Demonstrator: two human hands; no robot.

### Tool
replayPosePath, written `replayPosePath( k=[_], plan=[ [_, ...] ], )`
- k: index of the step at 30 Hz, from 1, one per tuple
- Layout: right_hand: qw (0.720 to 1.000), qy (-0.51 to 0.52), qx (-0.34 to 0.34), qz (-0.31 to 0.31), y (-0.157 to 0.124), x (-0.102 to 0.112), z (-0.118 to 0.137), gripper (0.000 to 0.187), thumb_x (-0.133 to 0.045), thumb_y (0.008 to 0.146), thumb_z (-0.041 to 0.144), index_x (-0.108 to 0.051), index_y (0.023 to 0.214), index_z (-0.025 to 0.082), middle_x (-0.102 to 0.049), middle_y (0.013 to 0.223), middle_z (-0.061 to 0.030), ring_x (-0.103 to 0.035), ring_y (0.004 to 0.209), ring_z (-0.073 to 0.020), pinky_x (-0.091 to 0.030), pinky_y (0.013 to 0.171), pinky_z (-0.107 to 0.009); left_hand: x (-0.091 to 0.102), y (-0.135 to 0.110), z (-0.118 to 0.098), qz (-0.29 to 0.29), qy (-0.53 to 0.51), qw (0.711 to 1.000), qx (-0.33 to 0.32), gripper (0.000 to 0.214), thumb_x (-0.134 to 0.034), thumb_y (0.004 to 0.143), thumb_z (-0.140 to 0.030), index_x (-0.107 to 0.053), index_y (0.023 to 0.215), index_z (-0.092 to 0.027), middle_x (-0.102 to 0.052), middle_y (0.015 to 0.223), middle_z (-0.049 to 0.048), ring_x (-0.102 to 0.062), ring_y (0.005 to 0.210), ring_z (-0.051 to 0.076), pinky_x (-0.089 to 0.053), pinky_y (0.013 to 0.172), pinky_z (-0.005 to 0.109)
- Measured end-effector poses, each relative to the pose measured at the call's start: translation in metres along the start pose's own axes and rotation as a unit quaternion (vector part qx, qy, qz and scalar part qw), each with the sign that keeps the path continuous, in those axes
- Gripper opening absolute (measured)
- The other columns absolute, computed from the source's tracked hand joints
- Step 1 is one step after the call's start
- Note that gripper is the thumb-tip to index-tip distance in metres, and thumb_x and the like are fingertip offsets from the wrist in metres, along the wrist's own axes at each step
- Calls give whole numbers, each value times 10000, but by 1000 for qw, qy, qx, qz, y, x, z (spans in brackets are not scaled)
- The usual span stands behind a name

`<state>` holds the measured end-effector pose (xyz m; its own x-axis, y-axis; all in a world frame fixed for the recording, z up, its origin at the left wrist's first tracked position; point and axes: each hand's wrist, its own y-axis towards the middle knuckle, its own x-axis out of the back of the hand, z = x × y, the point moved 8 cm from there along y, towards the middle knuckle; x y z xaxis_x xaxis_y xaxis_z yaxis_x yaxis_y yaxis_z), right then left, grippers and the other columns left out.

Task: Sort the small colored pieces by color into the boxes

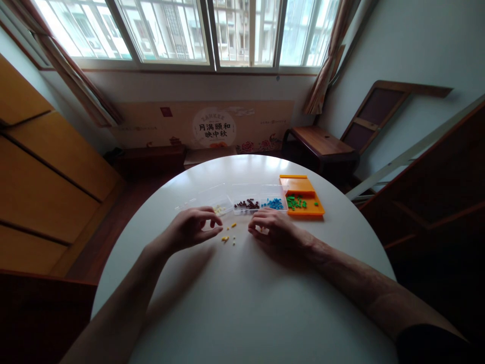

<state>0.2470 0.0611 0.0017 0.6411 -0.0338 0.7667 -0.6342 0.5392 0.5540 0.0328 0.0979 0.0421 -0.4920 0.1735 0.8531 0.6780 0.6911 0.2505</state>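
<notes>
My left hand (195,228) hovers over the white table, thumb and fingers curved apart, with nothing visible between them. Just right of its fingertips lie several small yellow pieces (225,238) and small white pieces (234,241). My right hand (275,228) rests on the other side of these pieces, its fingers bent down towards the table; whether it holds anything is hidden. Beyond the hands stands a clear plastic box with dark brown pieces (247,203) and blue pieces (273,203) in separate compartments. Pale pieces (219,209) show behind my left fingers.
An orange tray (317,210) with green pieces (296,202) adjoins the clear box on the right. The round white table (242,303) has its far edge towards the window. Past it are a wooden stool (322,140) and, at left, a wooden cabinet (45,192).
</notes>
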Motion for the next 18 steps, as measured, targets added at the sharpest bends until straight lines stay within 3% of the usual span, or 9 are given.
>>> replayPosePath(
  k=[3, 11, 15, 18],
  plan=[
    [1000, 1, -1, -2, 1, 1, 2, 119, -669, 1038, 198, -681, 925, 235, -768, 896, -25, -690, 857, -195, -535, 858, -339, -7, -1, -6, 53, -39, 998, -4, 194, -774, 954, -426, -852, 947, -249, -723, 830, 7, -543, 615, 98, -424, 580, 221],
    [1000, 2, 0, -7, 3, 2, 2, 105, -671, 1036, 200, -689, 939, 237, -781, 916, -31, -704, 878, -200, -544, 872, -342, -22, -2, -8, 92, -54, 994, -23, 125, -785, 960, -384, -853, 980, -281, -759, 905, 23, -624, 716, 130, -472, 649, 238],
    [1000, -1, -4, -6, 2, 1, 1, 111, -671, 1034, 194, -689, 935, 239, -779, 912, -27, -701, 870, -198, -539, 865, -340, -27, -1, -7, 93, -54, 994, -22, 129, -755, 999, -377, -844, 983, -286, -774, 947, 24, -658, 745, 133, -492, 682, 240],
    [1000, 3, -3, -4, 2, 2, 2, 109, -668, 1036, 197, -687, 936, 237, -783, 920, -30, -706, 881, -201, -541, 876, -342, -23, 2, -7, 56, -35, 997, -30, 162, -731, 1027, -389, -839, 999, -271, -762, 930, 19, -614, 684, 114, -467, 650, 235]
  ],
)
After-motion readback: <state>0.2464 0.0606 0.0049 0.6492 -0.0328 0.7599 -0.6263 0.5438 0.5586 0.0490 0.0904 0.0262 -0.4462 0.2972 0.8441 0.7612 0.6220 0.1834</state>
